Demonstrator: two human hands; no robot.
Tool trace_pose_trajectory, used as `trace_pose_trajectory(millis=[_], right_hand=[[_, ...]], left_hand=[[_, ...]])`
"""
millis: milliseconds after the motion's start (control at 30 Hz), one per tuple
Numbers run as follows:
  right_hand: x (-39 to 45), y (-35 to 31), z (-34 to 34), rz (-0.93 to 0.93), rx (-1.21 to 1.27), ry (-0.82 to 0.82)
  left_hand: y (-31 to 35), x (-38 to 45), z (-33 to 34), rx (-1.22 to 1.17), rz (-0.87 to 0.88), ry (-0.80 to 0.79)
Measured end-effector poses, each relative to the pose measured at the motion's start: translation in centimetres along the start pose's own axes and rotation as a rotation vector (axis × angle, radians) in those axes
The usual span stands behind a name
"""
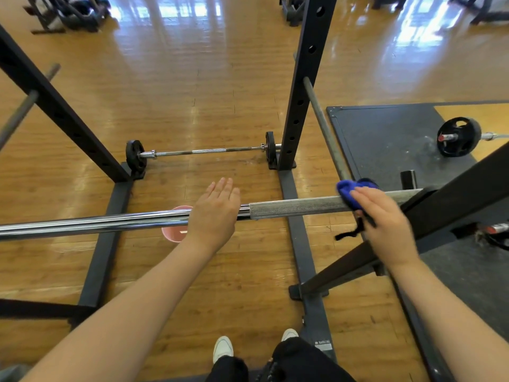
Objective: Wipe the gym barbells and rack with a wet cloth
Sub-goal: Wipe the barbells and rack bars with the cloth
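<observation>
Head view: a pink bucket [176,232] stands on the wood floor directly under the left hand [213,213], mostly hidden by the bar, contents not visible. The left hand lies flat, fingers straight and relaxed, resting on the barbell [289,208] where smooth chrome meets the grey knurled section; to its right, the right hand [385,216] presses a crumpled blue cloth [348,193] onto the knurling, fingers extended over it, just beside the black steel rack [298,106] arm. Beyond both hands, a second barbell [203,151] with small black plates lies on the floor between the rack's holed uprights.
</observation>
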State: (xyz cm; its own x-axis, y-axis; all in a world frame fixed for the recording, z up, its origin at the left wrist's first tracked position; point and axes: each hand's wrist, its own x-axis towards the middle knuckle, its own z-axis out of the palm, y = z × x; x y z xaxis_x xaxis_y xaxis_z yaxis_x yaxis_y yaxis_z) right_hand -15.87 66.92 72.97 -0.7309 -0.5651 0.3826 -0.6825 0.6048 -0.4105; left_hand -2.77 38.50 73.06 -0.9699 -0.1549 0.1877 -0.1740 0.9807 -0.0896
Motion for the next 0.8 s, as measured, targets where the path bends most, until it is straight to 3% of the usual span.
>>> trace_pose_trajectory(millis=[67, 133, 200, 333, 433, 600, 800], right_hand=[[-0.5, 0.6, -0.4, 0.163, -0.020, 0.062], [-0.4, -0.6, 0.4, 0.208, -0.017, 0.135], [0.0, -3.2, 1.8, 0.117, 0.017, 0.136], [1.2, -8.9, 4.8, -0.084, 0.097, -0.030], [1.6, -8.6, 4.0, -0.199, 0.018, -0.112], [0.4, -5.0, 2.2, -0.008, -0.025, -0.033], [1.3, -15.5, 9.2, -0.226, 0.114, -0.014]], left_hand=[[0.0, 0.0, 0.0, -0.001, -0.002, 0.000], [0.0, 0.0, -0.1, -0.008, -0.002, 0.001], [0.0, 0.0, -0.2, -0.011, 0.000, 0.002], [0.1, 0.1, -0.5, -0.011, 0.008, -0.014], [-0.2, -0.1, -0.6, -0.026, 0.017, -0.021], [-0.4, 0.0, -0.7, 0.013, 0.019, -0.118], [-0.6, 0.1, -0.9, -0.014, 0.008, -0.181]])
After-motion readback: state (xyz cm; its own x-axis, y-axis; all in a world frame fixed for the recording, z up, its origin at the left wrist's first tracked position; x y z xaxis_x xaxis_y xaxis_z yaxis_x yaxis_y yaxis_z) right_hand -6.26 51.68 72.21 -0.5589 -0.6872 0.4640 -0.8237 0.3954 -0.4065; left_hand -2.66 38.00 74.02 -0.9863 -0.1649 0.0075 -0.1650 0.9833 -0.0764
